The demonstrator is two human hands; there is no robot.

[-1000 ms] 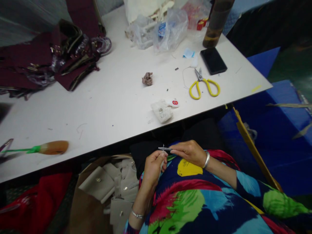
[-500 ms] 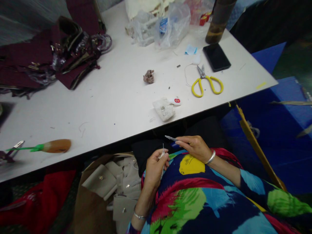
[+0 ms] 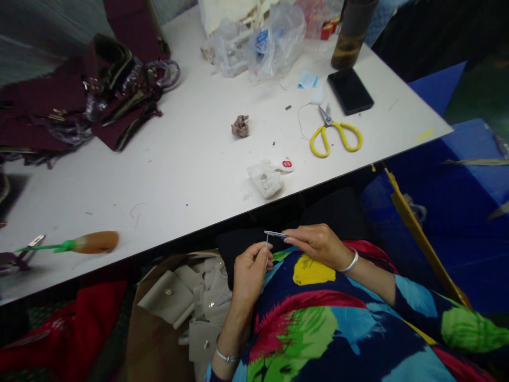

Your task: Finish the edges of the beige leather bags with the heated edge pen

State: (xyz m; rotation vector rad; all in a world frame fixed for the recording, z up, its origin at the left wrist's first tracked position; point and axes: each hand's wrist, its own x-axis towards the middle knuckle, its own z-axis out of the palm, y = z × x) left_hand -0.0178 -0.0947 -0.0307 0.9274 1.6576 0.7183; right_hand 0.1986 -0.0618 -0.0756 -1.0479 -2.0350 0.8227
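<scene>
My right hand (image 3: 318, 245) is closed around a slim grey metal tool (image 3: 275, 234) that points to the left. Between the thumb and fingers of my left hand (image 3: 248, 268) is a thin pale piece (image 3: 266, 240), its narrow end standing up. The tool's tip meets or overlaps that upper end; whether they touch I cannot tell. Both hands are above my lap, just off the table's front edge. Close by on the table (image 3: 191, 175) lies a crumpled white packet (image 3: 265, 180) with a small round metal bit on it.
Yellow-handled scissors (image 3: 328, 127), a black phone (image 3: 350, 91) and a bottle (image 3: 352, 40) are at the right. Plastic bags (image 3: 278, 45) lie behind; maroon pieces (image 3: 43, 114) fill the left. An orange-handled tool (image 3: 95, 242) rests near the edge, above beige pouches (image 3: 170, 297).
The slim tool's tip has moved down and left to the top of the thin piece, and the tool lies more level. The view has shifted slightly.
</scene>
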